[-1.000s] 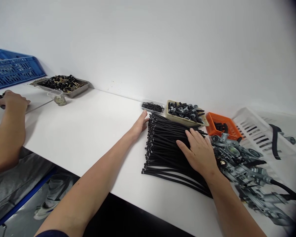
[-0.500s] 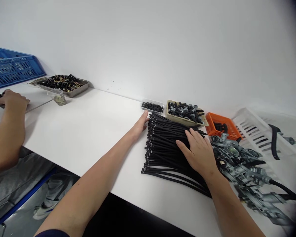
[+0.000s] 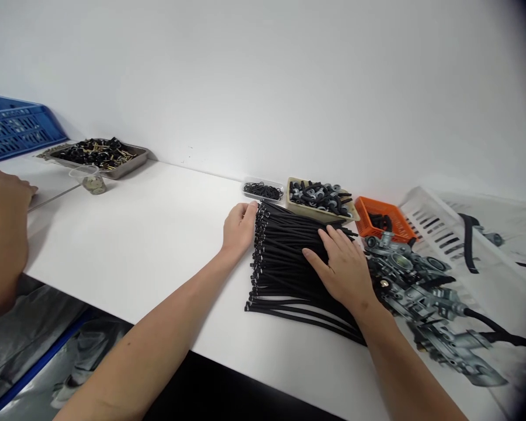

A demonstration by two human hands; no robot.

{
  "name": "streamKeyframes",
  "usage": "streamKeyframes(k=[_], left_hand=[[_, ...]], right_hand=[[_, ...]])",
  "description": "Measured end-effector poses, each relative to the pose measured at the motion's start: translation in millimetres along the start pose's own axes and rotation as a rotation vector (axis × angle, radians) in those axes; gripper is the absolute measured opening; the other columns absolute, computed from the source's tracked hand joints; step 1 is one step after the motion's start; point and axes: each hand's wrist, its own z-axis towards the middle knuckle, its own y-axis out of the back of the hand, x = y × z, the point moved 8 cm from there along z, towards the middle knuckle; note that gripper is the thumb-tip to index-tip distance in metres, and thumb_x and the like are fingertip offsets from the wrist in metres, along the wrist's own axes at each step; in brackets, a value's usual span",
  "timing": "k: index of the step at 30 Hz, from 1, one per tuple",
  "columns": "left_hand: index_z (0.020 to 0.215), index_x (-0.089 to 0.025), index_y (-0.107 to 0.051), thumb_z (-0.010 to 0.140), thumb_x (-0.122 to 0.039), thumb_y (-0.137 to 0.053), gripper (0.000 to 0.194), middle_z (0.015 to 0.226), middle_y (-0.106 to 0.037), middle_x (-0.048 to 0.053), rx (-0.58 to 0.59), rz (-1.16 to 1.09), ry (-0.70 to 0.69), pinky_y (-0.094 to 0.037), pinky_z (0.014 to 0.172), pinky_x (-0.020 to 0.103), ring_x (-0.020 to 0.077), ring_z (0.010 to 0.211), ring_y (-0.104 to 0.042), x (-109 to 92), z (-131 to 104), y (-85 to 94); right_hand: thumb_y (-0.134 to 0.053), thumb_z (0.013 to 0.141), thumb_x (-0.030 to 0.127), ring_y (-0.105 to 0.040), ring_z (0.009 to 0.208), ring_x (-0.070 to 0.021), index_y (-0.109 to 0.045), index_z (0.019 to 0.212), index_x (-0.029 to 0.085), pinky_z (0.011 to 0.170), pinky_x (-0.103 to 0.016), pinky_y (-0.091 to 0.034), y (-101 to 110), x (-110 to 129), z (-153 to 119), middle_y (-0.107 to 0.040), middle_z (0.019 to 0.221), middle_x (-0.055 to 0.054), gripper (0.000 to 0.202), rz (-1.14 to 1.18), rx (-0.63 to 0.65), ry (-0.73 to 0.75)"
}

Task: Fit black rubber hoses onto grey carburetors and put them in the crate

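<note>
Many black tubes (image 3: 284, 251) lie side by side on the white table, small metal clips along their left ends. My right hand (image 3: 339, 263) rests flat on top of them with its fingers spread. At the upper left corner of the row, my left hand (image 3: 240, 225) touches the tube ends, its fingers bent together; what its fingertips grip, if anything, is too small to tell. Just behind the tubes are a clear tray of thin black rings (image 3: 263, 190) and a beige bin (image 3: 319, 215) of black and grey parts.
Metal carburetor-like parts (image 3: 421, 292) lie to the right, near an orange basket (image 3: 388, 234) and a white basket (image 3: 438, 234). A metal tray (image 3: 131, 166), plastic cup (image 3: 87, 178) and blue crate (image 3: 21, 131) stand left. Another person's hand (image 3: 6, 187) is at far left.
My left hand has drawn its fingers in and turned at the tube ends. My right hand stays on the tubes. The whole view has shifted slightly, with most objects now further left.
</note>
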Motion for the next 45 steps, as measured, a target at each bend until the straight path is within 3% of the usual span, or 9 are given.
streamKeyframes(k=[3,7,11,15,18,21,26,35,45], left_hand=[[0.067,-0.023,-0.046,0.099,-0.058,-0.054,0.048,0.065,-0.047,-0.001,-0.005,-0.007,-0.059,-0.044,0.067,0.031,0.0153,0.066,-0.046,-15,-6,0.4],[0.060,-0.023,-0.023,0.096,-0.050,-0.061,0.059,0.057,-0.022,-0.005,0.050,0.010,-0.167,-0.025,0.055,0.030,0.0109,0.056,-0.024,-31,-16,-4.7],[0.056,-0.021,-0.024,0.089,-0.040,-0.070,0.059,0.054,-0.027,-0.006,0.085,0.064,-0.310,-0.024,0.055,0.030,0.0099,0.055,-0.026,-47,-30,-7.7],[0.057,-0.021,-0.033,0.088,-0.030,-0.071,0.050,0.053,-0.038,-0.006,0.146,0.196,-0.669,-0.028,0.053,0.029,0.0089,0.052,-0.033,-78,-56,-16.3],[0.069,-0.022,-0.054,0.090,-0.038,-0.073,0.033,0.061,-0.051,-0.004,0.261,0.305,-0.911,-0.036,0.055,0.029,0.0112,0.057,-0.045,-90,-80,-30.9],[0.087,-0.022,-0.065,0.091,-0.050,-0.074,0.029,0.073,-0.062,0.000,0.334,0.407,-1.015,-0.044,0.060,0.032,0.0150,0.067,-0.053,-87,-93,-43.4],[0.092,-0.022,-0.067,0.090,-0.063,-0.074,0.041,0.078,-0.069,0.002,0.431,0.463,-1.065,-0.049,0.064,0.036,0.0174,0.070,-0.059,-78,-103,-58.0],[0.095,-0.022,-0.066,0.089,-0.051,-0.078,0.031,0.095,-0.078,0.003,0.604,0.443,-1.095,-0.056,0.070,0.037,0.0198,0.081,-0.068,-82,-122,-70.0],[0.108,-0.026,-0.068,0.092,-0.031,-0.073,0.017,0.100,-0.081,0.004,0.606,0.413,-1.081,-0.065,0.081,0.040,0.0236,0.093,-0.077,-84,-123,-70.9]], right_hand=[[-0.046,0.106,0.061,-0.050,0.152,-0.0378,-0.065,0.146,0.015,0.126,-0.062,-0.037,11,11,-1,-0.059,0.160,-0.018,0.064,0.088,-0.097,0.068],[-0.057,0.105,0.052,-0.066,0.135,-0.0359,-0.076,0.128,0.017,0.120,-0.057,-0.047,30,27,-5,-0.075,0.138,-0.015,0.046,0.177,-0.250,0.177],[-0.066,0.102,0.037,-0.076,0.106,-0.0294,-0.080,0.107,0.020,0.101,-0.047,-0.058,49,39,-9,-0.083,0.107,-0.010,0.022,0.253,-0.380,0.274],[-0.069,0.100,0.027,-0.073,0.087,-0.0242,-0.078,0.094,0.021,0.084,-0.041,-0.059,63,49,-13,-0.082,0.090,-0.006,0.012,0.331,-0.439,0.324],[-0.071,0.100,0.029,-0.072,0.084,-0.0233,-0.077,0.096,0.021,0.078,-0.039,-0.058,66,57,-16,-0.081,0.089,-0.006,0.011,0.360,-0.435,0.375],[-0.073,0.099,0.031,-0.069,0.080,-0.0223,-0.076,0.099,0.020,0.074,-0.038,-0.056,65,63,-19,-0.080,0.088,-0.006,0.011,0.374,-0.429,0.423],[-0.073,0.097,0.031,-0.068,0.078,-0.0211,-0.074,0.097,0.022,0.074,-0.038,-0.053,60,61,-20,-0.078,0.085,-0.004,0.009,0.385,-0.414,0.403],[-0.059,0.091,0.022,-0.062,0.079,-0.0217,-0.075,0.093,0.021,0.076,-0.038,-0.047,54,64,-19,-0.078,0.085,-0.003,0.015,0.388,-0.367,0.418],[-0.055,0.087,0.013,-0.061,0.082,-0.0224,-0.077,0.112,0.019,0.075,-0.039,-0.043,46,61,-19,-0.080,0.090,-0.004,0.034,0.343,-0.360,0.397]])
